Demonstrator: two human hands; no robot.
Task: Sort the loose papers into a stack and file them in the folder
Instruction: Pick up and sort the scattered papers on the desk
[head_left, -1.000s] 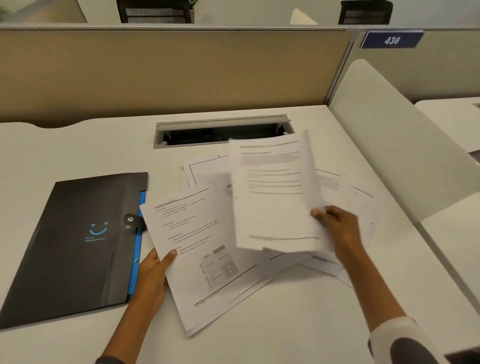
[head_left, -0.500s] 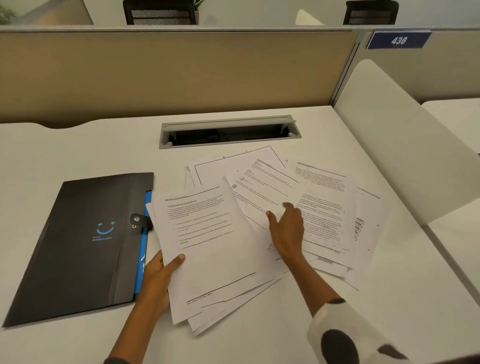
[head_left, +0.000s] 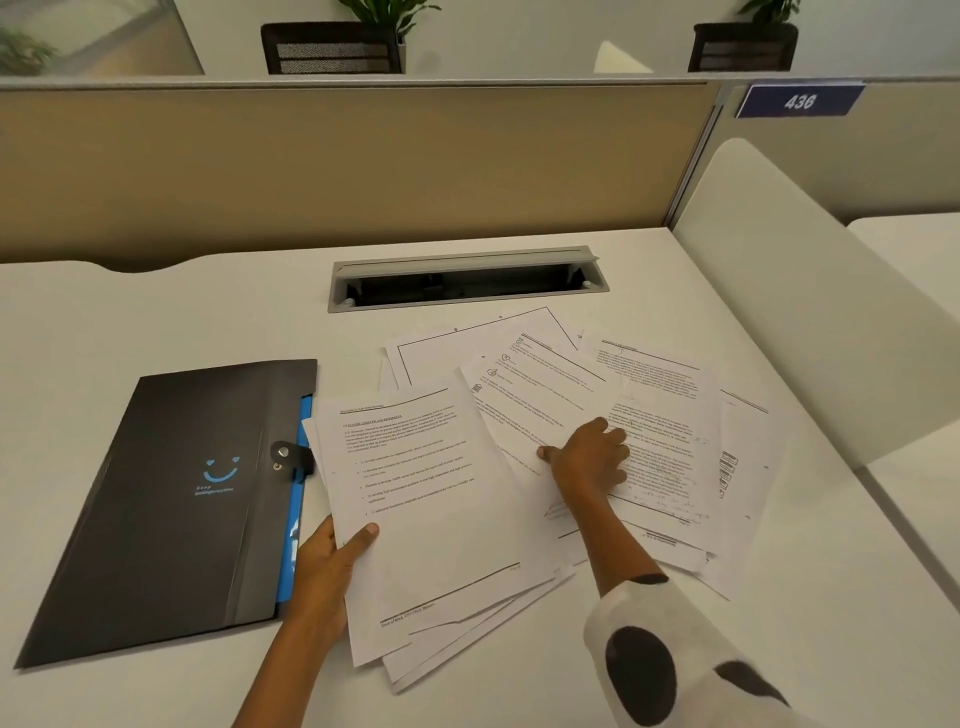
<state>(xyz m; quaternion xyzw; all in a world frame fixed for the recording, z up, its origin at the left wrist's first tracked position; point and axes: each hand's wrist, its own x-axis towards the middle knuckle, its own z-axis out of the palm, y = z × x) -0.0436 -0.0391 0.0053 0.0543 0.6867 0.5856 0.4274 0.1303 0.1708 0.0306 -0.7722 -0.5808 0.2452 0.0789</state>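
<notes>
A rough stack of printed papers (head_left: 431, 519) lies in front of me, its sheets fanned at the bottom. My left hand (head_left: 327, 566) grips its left edge, thumb on top. Several loose sheets (head_left: 670, 415) lie spread to the right and behind, overlapping each other. My right hand (head_left: 587, 457) rests flat on a loose sheet (head_left: 530, 400) beside the stack, fingers bent and pressing down. A black folder (head_left: 176, 499) with a blue smile mark and a snap tab lies closed at the left, touching the stack's left edge.
A grey cable slot (head_left: 467, 278) is set into the white desk (head_left: 130, 312) behind the papers. A beige partition stands at the back and a white divider panel (head_left: 789, 291) slants along the right side.
My right hand laid the sheet it was holding onto the stack in my left hand, then reached back down and now presses on another loose sheet to the right.
</notes>
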